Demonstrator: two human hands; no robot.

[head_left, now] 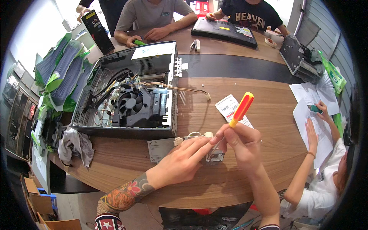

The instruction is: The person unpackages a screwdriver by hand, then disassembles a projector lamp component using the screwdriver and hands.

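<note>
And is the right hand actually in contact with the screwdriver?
Touching. The head view shows the right hand gripping the yellow-and-red screwdriver, with no gap between them.

One counter (278,134) stood in the frame, with one opened computer case (126,133) left of centre, in which one fan (130,104) showed. Near the centre were one screwdriver (242,109) and one label sheet (227,107); the grey metal (155,151) at lower centre could have been one piece or two. The upper right had one laptop (224,32), one tape roll (270,42) and one black metal frame (295,59); the upper left, one slim black box (96,30); the left, one cloth (76,147). Four other people (157,17) showed. White papers (324,143) at right overlapped too much to count.
</note>
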